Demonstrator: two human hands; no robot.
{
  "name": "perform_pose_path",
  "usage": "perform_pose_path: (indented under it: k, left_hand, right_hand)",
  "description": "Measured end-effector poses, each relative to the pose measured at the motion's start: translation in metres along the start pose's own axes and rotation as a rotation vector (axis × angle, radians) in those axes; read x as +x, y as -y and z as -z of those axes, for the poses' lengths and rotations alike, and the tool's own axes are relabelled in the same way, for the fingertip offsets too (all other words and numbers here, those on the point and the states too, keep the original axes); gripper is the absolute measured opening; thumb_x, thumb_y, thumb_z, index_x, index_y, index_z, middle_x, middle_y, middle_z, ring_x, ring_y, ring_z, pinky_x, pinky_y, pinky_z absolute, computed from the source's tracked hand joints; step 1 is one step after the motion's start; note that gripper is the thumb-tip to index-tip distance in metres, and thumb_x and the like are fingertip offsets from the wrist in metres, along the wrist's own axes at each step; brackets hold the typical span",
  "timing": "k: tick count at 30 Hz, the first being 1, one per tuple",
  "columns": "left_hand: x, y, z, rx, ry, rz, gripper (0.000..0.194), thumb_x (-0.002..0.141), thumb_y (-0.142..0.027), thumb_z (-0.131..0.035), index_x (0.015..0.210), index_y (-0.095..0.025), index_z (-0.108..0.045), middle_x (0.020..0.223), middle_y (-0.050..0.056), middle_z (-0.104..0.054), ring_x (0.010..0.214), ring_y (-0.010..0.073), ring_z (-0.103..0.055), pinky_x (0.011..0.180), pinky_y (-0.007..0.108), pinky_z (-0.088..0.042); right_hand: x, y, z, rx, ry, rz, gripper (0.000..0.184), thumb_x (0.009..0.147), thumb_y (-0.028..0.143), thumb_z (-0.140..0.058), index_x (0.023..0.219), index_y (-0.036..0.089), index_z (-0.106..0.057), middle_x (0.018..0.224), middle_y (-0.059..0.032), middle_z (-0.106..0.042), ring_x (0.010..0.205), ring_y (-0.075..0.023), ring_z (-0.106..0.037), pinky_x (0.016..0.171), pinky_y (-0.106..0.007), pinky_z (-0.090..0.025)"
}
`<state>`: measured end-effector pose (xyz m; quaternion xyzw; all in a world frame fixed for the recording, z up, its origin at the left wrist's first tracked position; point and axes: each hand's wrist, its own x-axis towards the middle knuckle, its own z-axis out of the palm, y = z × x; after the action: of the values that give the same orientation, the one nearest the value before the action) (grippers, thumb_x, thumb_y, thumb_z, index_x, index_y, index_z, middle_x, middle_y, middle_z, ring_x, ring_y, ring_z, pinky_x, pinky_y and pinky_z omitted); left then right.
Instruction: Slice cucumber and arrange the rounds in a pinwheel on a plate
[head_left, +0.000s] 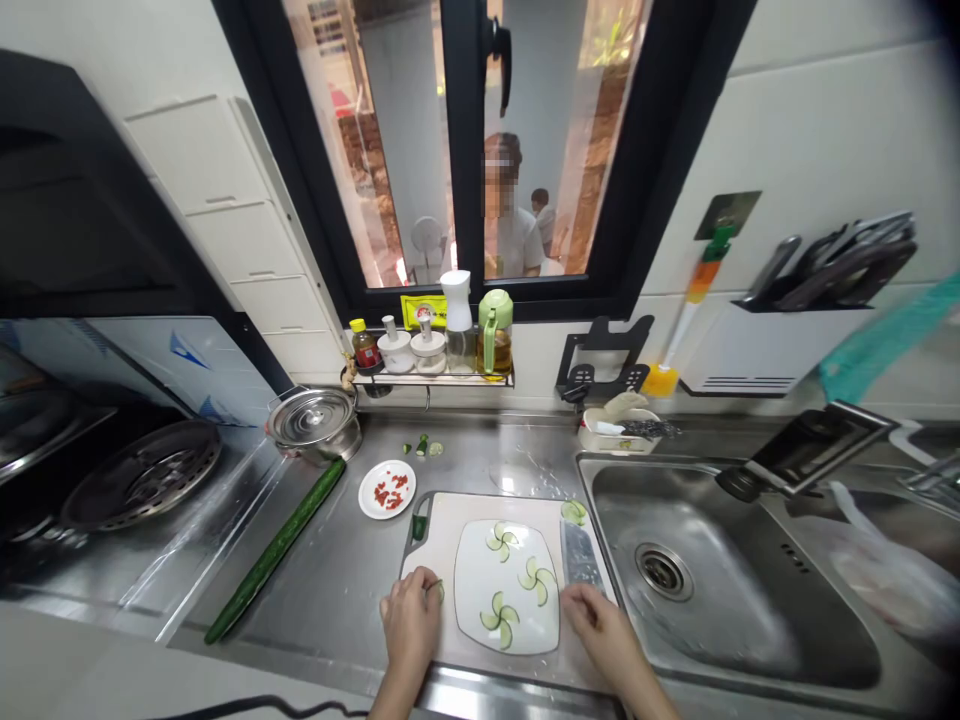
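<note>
My left hand [411,617] is closed at the left side of a squarish white plate [472,560], a thin cucumber slice [440,591] pinched in its fingers. Three pinwheels of cucumber slices [498,620] are laid out on that plate, which rests on a pale cutting board [441,512]. By the plate's right edge, my right hand [598,628] has its fingers curled together; what they hold, if anything, is hidden. Just beyond it lies a broad knife blade [579,555], with a small pile of cucumber slices [573,512] past its far end. A cucumber chunk [419,526] sits by the board's handle slot.
Left of the board are a long cucumber [274,550], a lidded pot [315,420] and a small plate [367,500] with red bits. Cucumber scraps [423,446] lie behind. The sink [720,590] adjoins on the right; a condiment shelf [435,379] hangs below the window.
</note>
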<state>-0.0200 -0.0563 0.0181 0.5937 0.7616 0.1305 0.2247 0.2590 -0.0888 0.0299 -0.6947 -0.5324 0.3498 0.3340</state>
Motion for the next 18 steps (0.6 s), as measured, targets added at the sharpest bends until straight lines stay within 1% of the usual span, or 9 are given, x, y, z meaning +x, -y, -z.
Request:
perform_pose_path:
  k: [2, 3, 6, 8, 10, 12, 14, 16, 18]
  left_hand:
    - [0.000, -0.003, 0.000, -0.144, 0.003, -0.023, 0.019, 0.082, -0.032, -0.048, 0.085, -0.027, -0.066, 0.092, 0.002, -0.069, 0.096, 0.0222, -0.061, 0.085, 0.034, -0.040]
    - [-0.001, -0.005, 0.000, -0.251, 0.021, -0.037, 0.019, 0.082, -0.034, -0.049, 0.086, -0.026, -0.066, 0.089, 0.003, -0.069, 0.093, 0.0215, -0.062, 0.084, 0.033, -0.042]
    - [-0.007, -0.017, -0.003, -0.616, 0.128, -0.088, 0.023, 0.076, -0.041, -0.056, 0.084, -0.021, -0.065, 0.081, 0.005, -0.069, 0.079, 0.0197, -0.063, 0.077, 0.030, -0.047]
    - [-0.013, -0.026, -0.004, -0.784, 0.200, -0.114, 0.027, 0.070, -0.044, -0.062, 0.082, -0.019, -0.065, 0.077, 0.005, -0.067, 0.074, 0.0189, -0.061, 0.073, 0.030, -0.048]
    - [-0.020, -0.035, -0.005, -0.869, 0.251, -0.128, 0.030, 0.067, -0.045, -0.066, 0.083, -0.019, -0.065, 0.073, 0.004, -0.065, 0.071, 0.0178, -0.059, 0.071, 0.029, -0.047]
    - [-0.025, -0.041, -0.006, -0.917, 0.272, -0.131, 0.031, 0.066, -0.045, -0.069, 0.084, -0.019, -0.064, 0.070, 0.003, -0.062, 0.069, 0.0164, -0.057, 0.070, 0.028, -0.046]
    - [-0.029, -0.042, -0.006, -0.951, 0.295, -0.123, 0.034, 0.065, -0.046, -0.071, 0.084, -0.019, -0.063, 0.066, 0.001, -0.059, 0.067, 0.0156, -0.055, 0.069, 0.028, -0.045]
    - [-0.031, -0.042, -0.005, -0.978, 0.311, -0.106, 0.040, 0.063, -0.048, -0.073, 0.087, -0.018, -0.062, 0.064, 0.000, -0.056, 0.066, 0.0151, -0.053, 0.068, 0.027, -0.044]
    - [-0.033, -0.040, -0.004, -0.992, 0.287, -0.085, 0.045, 0.061, -0.051, -0.074, 0.089, -0.017, -0.062, 0.066, 0.000, -0.056, 0.067, 0.0147, -0.053, 0.068, 0.027, -0.043]
  right_hand:
    - [-0.004, 0.011, -0.009, -0.024, 0.047, 0.008, 0.030, 0.073, 0.050, -0.047, 0.072, 0.024, -0.063, 0.059, -0.0012, -0.059, 0.059, -0.0201, -0.056, 0.059, -0.029, -0.043]
    - [-0.006, 0.018, -0.014, -0.038, 0.075, 0.010, 0.030, 0.075, 0.049, -0.046, 0.074, 0.024, -0.063, 0.060, -0.0013, -0.060, 0.060, -0.0202, -0.056, 0.059, -0.029, -0.043]
    - [-0.013, 0.042, -0.034, -0.026, 0.140, 0.050, 0.031, 0.080, 0.046, -0.044, 0.084, 0.023, -0.065, 0.075, -0.0035, -0.065, 0.070, -0.0206, -0.060, 0.066, -0.030, -0.044]
    - [-0.017, 0.056, -0.047, 0.008, 0.173, 0.068, 0.032, 0.082, 0.044, -0.045, 0.094, 0.022, -0.065, 0.086, -0.0046, -0.067, 0.078, -0.0207, -0.061, 0.070, -0.030, -0.045]
    - [-0.018, 0.066, -0.058, 0.042, 0.216, 0.097, 0.029, 0.083, 0.040, -0.045, 0.093, 0.022, -0.064, 0.089, -0.0044, -0.068, 0.081, -0.0200, -0.060, 0.071, -0.029, -0.044]
    - [-0.019, 0.072, -0.065, 0.056, 0.241, 0.114, 0.024, 0.084, 0.036, -0.044, 0.086, 0.021, -0.062, 0.084, -0.0032, -0.067, 0.077, -0.0184, -0.059, 0.069, -0.028, -0.043]
    - [-0.019, 0.073, -0.067, 0.054, 0.251, 0.116, 0.021, 0.084, 0.032, -0.043, 0.079, 0.020, -0.059, 0.078, -0.0018, -0.065, 0.073, -0.0169, -0.057, 0.066, -0.026, -0.041]
    - [-0.019, 0.073, -0.066, 0.042, 0.262, 0.115, 0.018, 0.085, 0.029, -0.043, 0.077, 0.020, -0.057, 0.074, -0.0007, -0.062, 0.070, -0.0160, -0.056, 0.063, -0.025, -0.039]
    - [-0.020, 0.072, -0.064, 0.021, 0.266, 0.132, 0.017, 0.086, 0.028, -0.044, 0.076, 0.020, -0.056, 0.072, -0.0001, -0.060, 0.069, -0.0155, -0.055, 0.062, -0.024, -0.038]
